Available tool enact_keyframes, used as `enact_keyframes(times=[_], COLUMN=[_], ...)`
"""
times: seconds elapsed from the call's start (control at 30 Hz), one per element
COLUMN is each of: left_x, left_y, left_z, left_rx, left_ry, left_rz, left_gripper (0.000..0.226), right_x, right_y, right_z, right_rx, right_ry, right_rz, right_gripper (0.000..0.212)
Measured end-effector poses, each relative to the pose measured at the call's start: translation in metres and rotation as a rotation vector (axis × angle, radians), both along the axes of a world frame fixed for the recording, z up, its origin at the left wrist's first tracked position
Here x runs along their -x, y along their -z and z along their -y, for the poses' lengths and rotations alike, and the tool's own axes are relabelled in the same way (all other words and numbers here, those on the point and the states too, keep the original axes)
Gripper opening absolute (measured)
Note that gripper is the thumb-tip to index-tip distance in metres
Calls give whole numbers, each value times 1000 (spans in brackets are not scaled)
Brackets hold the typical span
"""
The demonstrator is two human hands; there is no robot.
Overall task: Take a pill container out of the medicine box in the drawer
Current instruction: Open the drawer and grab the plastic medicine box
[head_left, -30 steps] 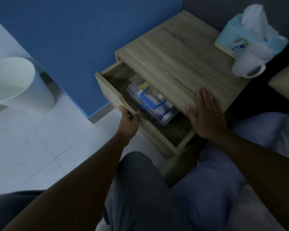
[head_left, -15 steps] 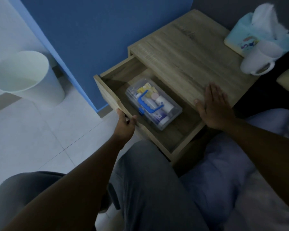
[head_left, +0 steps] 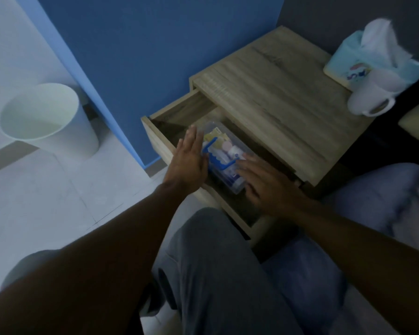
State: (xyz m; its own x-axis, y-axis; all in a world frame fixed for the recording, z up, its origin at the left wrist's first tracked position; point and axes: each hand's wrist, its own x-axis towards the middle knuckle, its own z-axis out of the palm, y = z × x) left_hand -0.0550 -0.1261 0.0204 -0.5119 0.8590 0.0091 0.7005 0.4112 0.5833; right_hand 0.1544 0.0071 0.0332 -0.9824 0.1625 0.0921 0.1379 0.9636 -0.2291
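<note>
Two Open Hands Closed In on the Medicine Box

Both hands hung over the clear medicine box (head_left: 224, 157), which lay inside the pulled-out drawer (head_left: 179, 110) of the bedside table (head_left: 276, 93). The left hand (head_left: 189, 160) stood flat at the box's left side, fingers straight and spread, gripping nothing. The right hand (head_left: 264, 184) hovered at the box's near right end, fingers loosely splayed, also empty; whether either touched the plastic I could not tell. The lid looked shut, its blue handle (head_left: 218, 153) on top. The pill containers showed only as pale bottles through the lid. I judged the box light, stiff and rather slick, best steadied by its long sides or lifted by that handle. Labels inside were too blurred to read. Behind the box, on the tabletop, a tissue pack (head_left: 348, 61) bore a cartoon print with no legible words.
</note>
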Motion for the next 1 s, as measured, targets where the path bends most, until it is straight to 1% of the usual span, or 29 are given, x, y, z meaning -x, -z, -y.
enact_keyframes(times=[0.03,0.1,0.17,0.27,0.37,0.47,0.53,0.67,0.73,0.8,0.9,1.0], left_x=[6,19,30,44,53,58,60,64,68,71,74,73], left_y=[-2,-3,-2,-1,2,4,4,3,3,2,0,-10], left_z=[-4,-12,-20,-33,-48,-61,-68,-77,-80,-81,-78,-73], left_rx=[41,124,194,260,297,340,382,404,408,414,432,392], left_ry=[22,40,35,-2,-4,-7,-1,-21,-36,-41,-50,-49], left_rz=[-11,-11,-6,28,53,94,119,222,268,276,268,256], left_gripper=[69,69,69,69,68,61,56,49,51,54,57,52], right_x=[4,13,21,30,35,40,45,53,59,63,63,56], right_y=[3,9,18,29,39,44,46,52,56,59,62,57], right_z=[8,17,17,16,20,29,34,43,45,47,45,46], right_rx=[35,89,98,131,253,368,404,371,380,388,415,466], right_ry=[47,219,382,497,636,753,795,855,907,965,958,908], right_rz=[11,56,127,205,234,209,193,181,144,75,-22,-98], right_gripper=[48,55,73,103,119,124,126,132,133,132,129,124])
